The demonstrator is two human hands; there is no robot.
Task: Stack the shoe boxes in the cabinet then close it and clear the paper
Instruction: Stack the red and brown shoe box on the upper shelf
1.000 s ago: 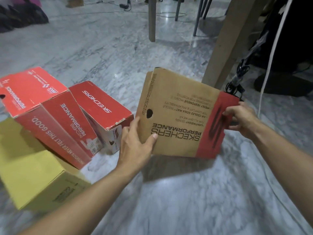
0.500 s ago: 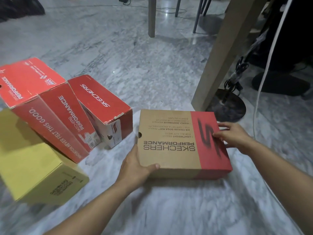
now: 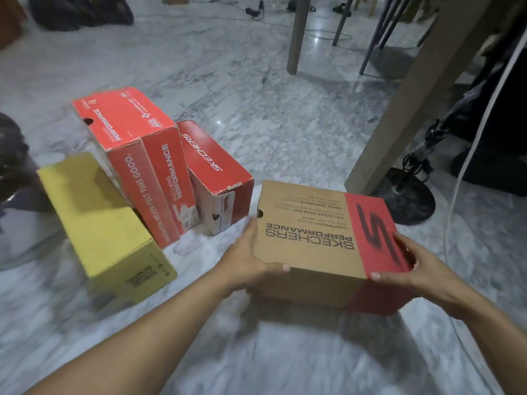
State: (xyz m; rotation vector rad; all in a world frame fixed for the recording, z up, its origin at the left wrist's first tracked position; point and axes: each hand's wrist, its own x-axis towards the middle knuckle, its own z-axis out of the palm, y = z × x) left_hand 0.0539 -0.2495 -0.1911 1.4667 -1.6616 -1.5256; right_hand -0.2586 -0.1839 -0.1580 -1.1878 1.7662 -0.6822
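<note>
I hold the brown cardboard shoe box with the red end panel (image 3: 328,238) lid up between both hands, at about five o'clock in my view, over the grey-veined white marble floor (image 3: 256,95). My left hand (image 3: 251,266) takes the box's left end, thumb curled over the near lid edge and fingers out of sight beneath. My right hand (image 3: 410,269) takes the red end, thumb on the near edge, fingers laid along the lid's right side. Each grip is closed on the box. Whether the box touches the floor I cannot tell.

At nine o'clock from it stands a small red shoe box with white lettering (image 3: 216,172), just beside its left end. Against that one leans a larger red shoe box (image 3: 142,166), tilted, resting on a plain yellow cardboard box (image 3: 105,226) at about eight o'clock. At two o'clock a slanted beige wooden leg (image 3: 405,115) meets the floor, with a round black stand base (image 3: 405,198) just beside it.
</note>
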